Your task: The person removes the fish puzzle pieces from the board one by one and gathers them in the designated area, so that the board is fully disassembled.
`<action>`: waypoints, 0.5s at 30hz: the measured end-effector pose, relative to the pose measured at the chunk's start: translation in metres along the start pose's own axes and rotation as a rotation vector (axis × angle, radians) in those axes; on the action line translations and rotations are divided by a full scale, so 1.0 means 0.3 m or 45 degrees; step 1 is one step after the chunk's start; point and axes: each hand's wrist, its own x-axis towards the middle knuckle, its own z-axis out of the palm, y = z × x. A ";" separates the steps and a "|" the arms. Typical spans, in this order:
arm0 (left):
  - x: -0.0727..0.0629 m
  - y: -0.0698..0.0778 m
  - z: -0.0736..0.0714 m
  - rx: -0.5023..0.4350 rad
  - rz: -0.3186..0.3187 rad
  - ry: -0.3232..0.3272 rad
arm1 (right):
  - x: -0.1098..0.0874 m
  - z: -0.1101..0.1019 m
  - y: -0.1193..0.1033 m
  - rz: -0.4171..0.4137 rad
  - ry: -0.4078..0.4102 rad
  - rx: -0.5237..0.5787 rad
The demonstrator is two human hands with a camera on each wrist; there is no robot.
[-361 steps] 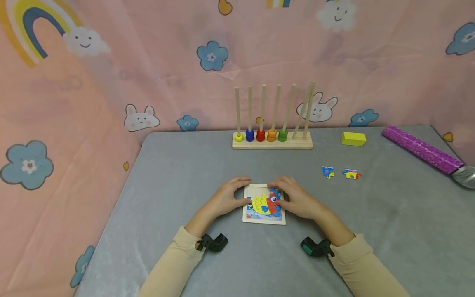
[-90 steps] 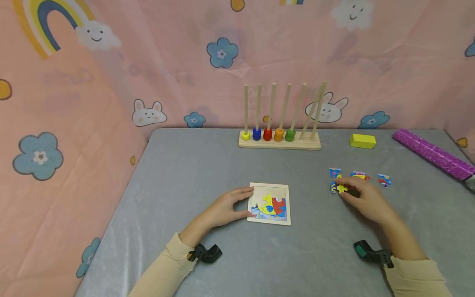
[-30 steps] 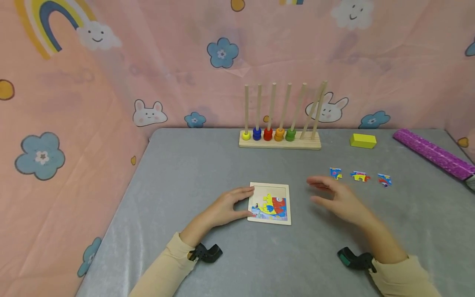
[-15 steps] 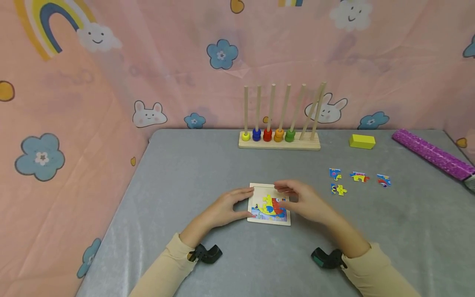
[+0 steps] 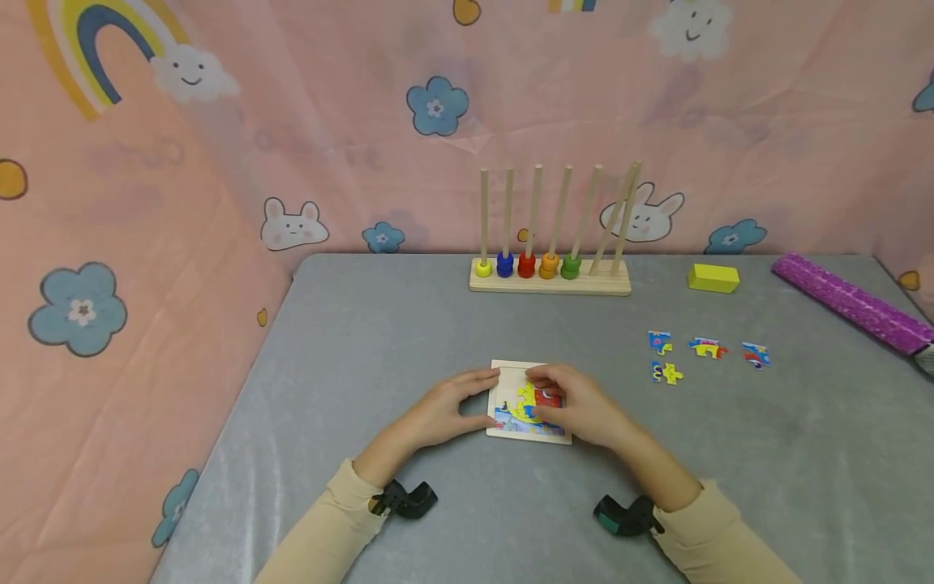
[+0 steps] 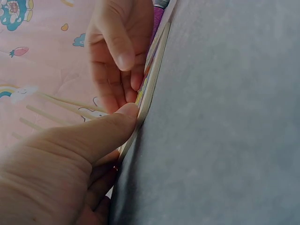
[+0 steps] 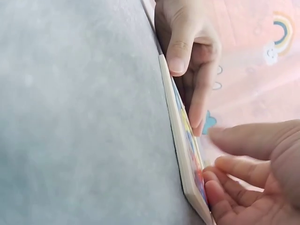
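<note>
A wooden jigsaw tray (image 5: 514, 371) with a fish picture lies on the grey table. Red, yellow and blue pieces fill its lower part, while bare wood shows across the top. My left hand (image 5: 445, 410) holds the tray's left side, thumb at the lower corner and fingers at the upper; the thumb (image 6: 115, 124) presses on the rim in the left wrist view. Over the right half hovers my right hand (image 5: 580, 405), thumb apart from its loosely bent fingers (image 7: 234, 187), which are right at the pieces. It covers part of the picture.
Several loose puzzle pieces (image 5: 667, 373) lie to the right of the tray. Behind stands a wooden peg counting rack (image 5: 550, 284) with coloured rings. A yellow block (image 5: 713, 278) and a glittery purple tube-shaped object (image 5: 850, 300) lie at the back right.
Since the earliest frame, two more pieces have come out of the tray onto the table at right. My right hand has since moved left from the loose pieces to over the tray; the left stays put.
</note>
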 end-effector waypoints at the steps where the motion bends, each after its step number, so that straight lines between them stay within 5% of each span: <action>1: 0.001 0.000 0.000 0.000 0.000 -0.002 | -0.001 0.004 0.002 -0.009 0.011 -0.050; 6: 0.001 0.000 -0.001 0.002 0.001 -0.008 | -0.003 0.022 0.003 -0.050 0.062 -0.237; 15: -0.001 0.002 -0.002 0.001 -0.005 -0.007 | -0.001 0.028 -0.010 0.022 0.067 -0.245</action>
